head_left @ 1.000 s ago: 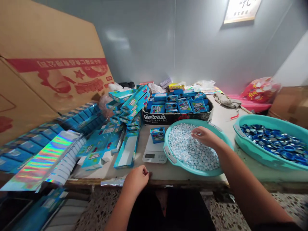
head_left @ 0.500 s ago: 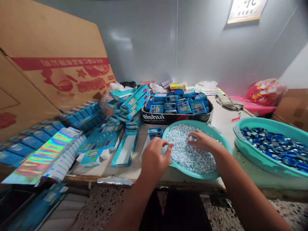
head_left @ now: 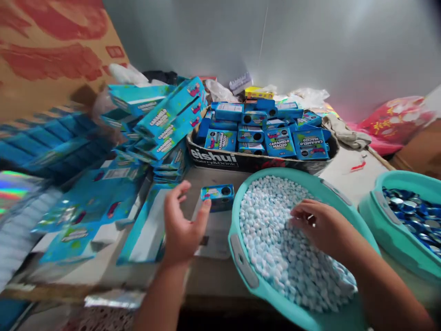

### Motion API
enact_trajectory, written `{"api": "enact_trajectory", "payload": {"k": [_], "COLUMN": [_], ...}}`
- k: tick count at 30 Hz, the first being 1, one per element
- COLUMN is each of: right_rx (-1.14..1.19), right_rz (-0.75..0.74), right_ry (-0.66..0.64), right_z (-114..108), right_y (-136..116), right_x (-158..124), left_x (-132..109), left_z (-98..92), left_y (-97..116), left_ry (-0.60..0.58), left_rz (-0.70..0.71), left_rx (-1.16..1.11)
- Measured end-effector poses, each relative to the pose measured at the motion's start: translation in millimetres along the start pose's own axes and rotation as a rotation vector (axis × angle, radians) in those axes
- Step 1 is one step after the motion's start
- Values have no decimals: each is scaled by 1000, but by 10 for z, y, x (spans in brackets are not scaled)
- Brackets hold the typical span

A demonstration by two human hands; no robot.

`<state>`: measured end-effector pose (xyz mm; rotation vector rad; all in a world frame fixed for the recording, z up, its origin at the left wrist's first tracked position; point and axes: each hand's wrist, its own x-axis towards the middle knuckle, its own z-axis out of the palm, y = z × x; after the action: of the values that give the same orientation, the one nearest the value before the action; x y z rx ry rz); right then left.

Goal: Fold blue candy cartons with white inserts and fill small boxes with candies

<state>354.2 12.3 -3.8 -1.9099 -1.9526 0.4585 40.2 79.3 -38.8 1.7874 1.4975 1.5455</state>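
My left hand [head_left: 184,225] is open, thumb and fingers spread, with nothing in it. It hovers over the table between an open blue display tray [head_left: 146,225] and a small blue candy box [head_left: 220,193]. The turquoise basin [head_left: 305,174] is filled with small white and pale blue candies [head_left: 272,230]. Over these candies, my right hand [head_left: 322,225] has its fingers curled and drawn together, fingertips down at the heap. Whatever lies between those fingertips is hidden.
Behind the basin stands a black carton [head_left: 248,164] full of blue boxes [head_left: 279,142]. Stacked display trays [head_left: 168,122] lean at left, beside flattened blue packaging [head_left: 89,207]. A second turquoise basin [head_left: 382,197] at right holds shiny blue tins [head_left: 413,216]. A cloth [head_left: 346,133] lies behind.
The view has come nearer and lower. My left hand has moved left, away from the basin's rim, and its fingers have spread. My right hand remains over the candies, its fingers drawn closer together.
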Motion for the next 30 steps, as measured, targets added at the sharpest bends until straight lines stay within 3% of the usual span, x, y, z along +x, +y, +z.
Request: {"api": "enact_trajectory", "payload": {"k": [3, 6, 9, 15, 17, 22, 27, 30], "right_rx": [118, 222, 259, 122, 87, 104, 118, 113], "right_rz": [49, 106, 136, -33, -119, -348, -568, -587], "right_ry": [42, 103, 128, 74, 107, 191, 141, 75], "right_z": [15, 6, -35, -108, -107, -86, -154, -125], "right_y": [24, 45, 34, -36, -88, -427, -1009, -1282], "right_x": [60, 126, 152, 93, 74, 82, 268, 498], "left_x": [291, 413, 421, 377, 358, 211, 92, 67], "left_z": [-33, 45, 143, 117, 45, -38, 34, 52], "left_y": [-576, -921, -997, -940, -892, -782, -735, -712], "left_ry": [-268, -532, -703, -840, -842, -693, -461, -441], "left_rz": [-184, -320, -387, -442, -418, -262, -112, -41], "left_rx": [-128, -315, -376, -368, -296, -290, -290, -291]}}
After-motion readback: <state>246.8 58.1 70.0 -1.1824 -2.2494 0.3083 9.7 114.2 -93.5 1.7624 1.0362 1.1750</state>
